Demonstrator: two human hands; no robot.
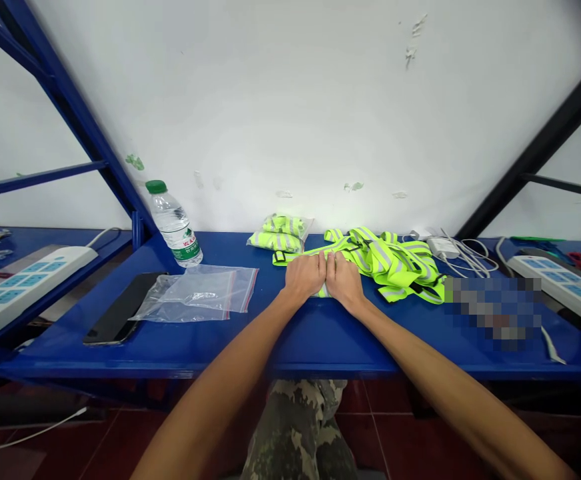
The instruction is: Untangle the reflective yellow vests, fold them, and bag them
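Observation:
My left hand [304,275] and my right hand [343,277] are side by side on the blue table [340,340], fingers curled over a yellow-green reflective strap [322,291]. Only a small part of that strap shows between and below them. Behind my right hand, a loose heap of the same reflective straps [395,263] spreads to the right. A black buckle [280,257] lies at a strap end just behind my left hand. Further back, rolled straps in clear bags [280,233] rest near the wall.
Clear zip bags [195,293] overlap a black phone [120,310] on the left, with a water bottle [175,227] behind. White cables and a charger [444,248] lie back right. Power strips [25,283] stand at both sides; a blurred patch covers something at right.

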